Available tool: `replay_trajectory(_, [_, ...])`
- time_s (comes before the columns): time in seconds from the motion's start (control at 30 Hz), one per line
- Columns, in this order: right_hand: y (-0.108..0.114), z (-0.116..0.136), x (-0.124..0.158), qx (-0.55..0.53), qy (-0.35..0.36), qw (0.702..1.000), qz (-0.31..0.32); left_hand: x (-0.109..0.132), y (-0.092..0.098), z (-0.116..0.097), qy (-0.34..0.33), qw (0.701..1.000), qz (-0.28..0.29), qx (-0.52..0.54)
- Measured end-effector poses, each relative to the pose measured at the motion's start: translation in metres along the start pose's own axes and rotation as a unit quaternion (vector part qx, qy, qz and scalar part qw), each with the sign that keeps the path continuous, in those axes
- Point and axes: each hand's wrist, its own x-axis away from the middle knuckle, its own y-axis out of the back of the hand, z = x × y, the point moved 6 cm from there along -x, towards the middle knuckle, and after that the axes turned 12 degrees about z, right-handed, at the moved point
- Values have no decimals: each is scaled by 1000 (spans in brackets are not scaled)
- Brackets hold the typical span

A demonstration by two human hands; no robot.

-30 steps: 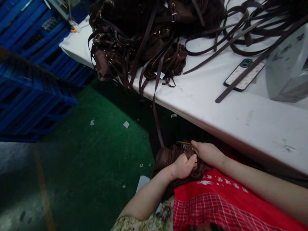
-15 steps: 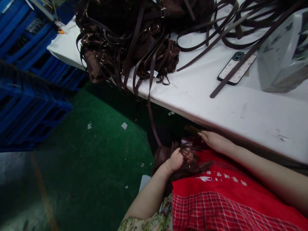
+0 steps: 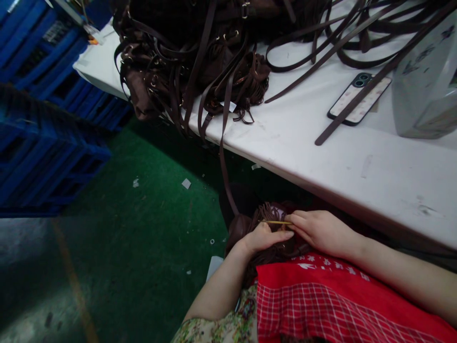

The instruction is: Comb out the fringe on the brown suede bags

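A dark brown fringed bag [image 3: 250, 228] lies on my lap below the edge of the white table [image 3: 357, 162], on a red apron [image 3: 321, 295]. My left hand [image 3: 266, 238] is closed on the bag's fringe and holds it down. My right hand [image 3: 321, 231] pinches a thin yellow comb [image 3: 274, 222], seen edge-on and laid flat over the fringe. A brown strap [image 3: 225, 162] hangs from the table down to the bag.
A heap of brown bags and straps [image 3: 200, 52] covers the table's far left. A phone [image 3: 359, 100] lies under a strap, beside a pale machine housing [image 3: 424, 81]. Blue plastic crates [image 3: 43, 119] stand on the green floor [image 3: 150, 228] at left, with paper scraps about.
My right hand lifted the comb up toward the table edge, then brought it back down onto the fringe. My left hand kept its hold on the bag.
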Motion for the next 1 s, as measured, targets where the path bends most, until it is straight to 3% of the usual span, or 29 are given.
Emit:
replay_trajectory(0.2, [-8,5,-8,85,2,996,19,0,-5,-1,32,989,3,-148])
replay_trajectory(0.37, [-14,-1,-13,70,-18,996,50,-4,-19,0,13,959,63,-275])
replay_trajectory(0.57, [-26,-21,-12,93,-75,988,94,-2,-31,-14,-24,872,57,-485])
replay_trajectory(0.63, [-28,-27,-12,83,-106,986,102,-1,-32,-16,-23,856,50,-515])
replay_trajectory(0.83, [-33,-39,-17,88,-174,975,107,-1,-30,-13,-30,867,65,-493])
replay_trajectory(1.0, [-34,-75,-18,50,-235,968,78,4,-38,-8,-85,875,122,-461])
